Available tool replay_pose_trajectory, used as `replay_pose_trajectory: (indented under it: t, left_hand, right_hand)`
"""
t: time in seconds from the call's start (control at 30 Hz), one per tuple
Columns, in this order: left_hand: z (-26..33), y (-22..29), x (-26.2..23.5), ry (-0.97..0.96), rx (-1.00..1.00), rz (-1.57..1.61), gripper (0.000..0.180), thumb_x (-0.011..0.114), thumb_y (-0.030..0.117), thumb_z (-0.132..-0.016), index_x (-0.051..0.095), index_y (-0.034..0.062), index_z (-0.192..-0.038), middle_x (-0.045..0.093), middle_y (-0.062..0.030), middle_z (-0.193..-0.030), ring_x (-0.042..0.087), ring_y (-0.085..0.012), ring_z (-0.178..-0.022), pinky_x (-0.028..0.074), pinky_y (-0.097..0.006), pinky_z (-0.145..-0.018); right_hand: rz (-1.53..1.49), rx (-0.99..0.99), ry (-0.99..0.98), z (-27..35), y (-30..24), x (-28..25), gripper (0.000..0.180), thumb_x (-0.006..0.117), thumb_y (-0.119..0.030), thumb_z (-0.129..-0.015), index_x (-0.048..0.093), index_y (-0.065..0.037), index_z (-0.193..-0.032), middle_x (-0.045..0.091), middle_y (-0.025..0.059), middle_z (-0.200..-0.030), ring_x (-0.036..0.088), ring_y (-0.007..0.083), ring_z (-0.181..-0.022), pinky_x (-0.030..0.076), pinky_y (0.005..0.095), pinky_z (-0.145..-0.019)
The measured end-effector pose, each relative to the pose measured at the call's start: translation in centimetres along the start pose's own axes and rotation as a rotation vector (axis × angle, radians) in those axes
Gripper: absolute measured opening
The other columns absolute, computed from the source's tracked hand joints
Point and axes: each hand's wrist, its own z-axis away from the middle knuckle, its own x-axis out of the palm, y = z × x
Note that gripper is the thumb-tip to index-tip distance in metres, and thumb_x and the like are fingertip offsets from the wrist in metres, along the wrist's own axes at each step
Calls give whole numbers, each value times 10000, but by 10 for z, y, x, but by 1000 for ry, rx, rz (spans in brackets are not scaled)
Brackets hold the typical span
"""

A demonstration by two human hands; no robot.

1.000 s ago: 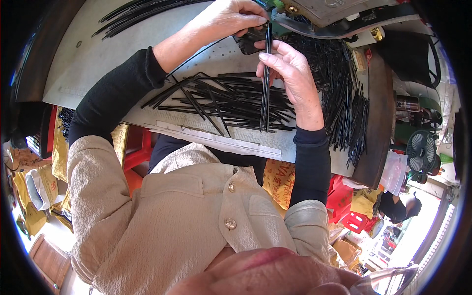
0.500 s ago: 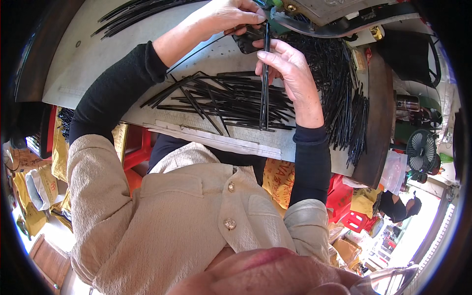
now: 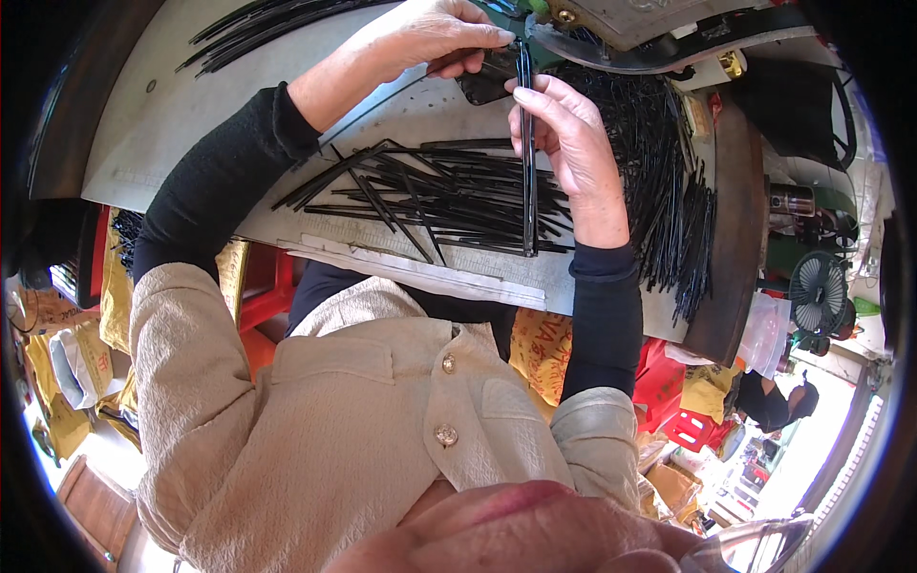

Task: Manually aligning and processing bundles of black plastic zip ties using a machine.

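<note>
Two bare hands work at the far side of a pale grey, scuffed desk (image 3: 205, 119). The right hand (image 3: 568, 143) has its fingers closed on one narrow bundle of long, glossy black strips (image 3: 529, 181), which it holds upright in the picture, thumb at the front, above the desk's middle; how many strips make up the bundle is hard to make out. The left hand (image 3: 435, 40) has its fingers drawn in narrow just beside the bundle's upper end, but I cannot tell what they grip; one thin black strip runs from beneath that hand toward the lower left, past the wrist. Three groups of black strips lie on the desk: a loose crisscross pile (image 3: 420, 191) in the middle, a dense heap (image 3: 659, 181) at the right, tangled in its upper part, and a roughly parallel batch (image 3: 277, 33) at the upper left, cut off by the upper edge. They overlap too much to count singly. Two round gold-coloured metal buttons show on the beige textured jacket (image 3: 315, 430). One yellow sack (image 3: 542, 358) below the desk carries red writing, partly covered by the sleeve, and faint ruler-like marks run along the desk's near edge. The grey metal machine (image 3: 650, 19) is cut off above.
</note>
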Motion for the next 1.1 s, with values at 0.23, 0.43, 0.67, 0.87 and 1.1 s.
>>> replay_pose_trajectory:
  t: [0.23,0.43,0.67,0.87,1.1]
  left_hand:
    - [4,5,0,-161,-30,99,285,580,262,-908,659,-5,-846,636,-55,-671,586,-97,-533,479,-210,-488]
    - [2,-11,5,-25,47,-49,381,632,310,-850,639,-4,-1067,659,-81,-780,659,-130,-623,539,-207,-535]
    - [3,-11,6,18,67,-120,370,625,315,-848,652,6,-1050,649,-65,-756,650,-121,-600,517,-198,-495]
    - [1,-12,7,37,72,-116,364,620,301,-845,656,11,-1063,646,-62,-745,642,-118,-588,495,-192,-471]
    - [6,-2,7,-50,28,51,285,595,274,-887,666,-1,-911,631,-50,-678,597,-100,-544,475,-204,-475]
  right_hand:
    - [10,-20,77,-2,-2,6,204,617,-225,-844,606,-44,-937,624,46,-690,550,90,-537,398,197,-448]
    - [-30,-72,45,-5,6,10,197,631,-227,-850,605,-50,-930,636,60,-696,545,77,-521,389,179,-440]
    - [-13,-101,34,-6,5,10,202,637,-235,-856,613,-53,-939,641,57,-702,543,66,-515,386,173,-434]
    - [-32,-110,33,-8,6,11,199,636,-229,-858,613,-51,-944,644,61,-706,539,62,-509,378,168,-427]
    - [-20,-130,42,-10,4,11,196,634,-213,-859,613,-38,-945,647,66,-709,542,64,-509,377,168,-429]
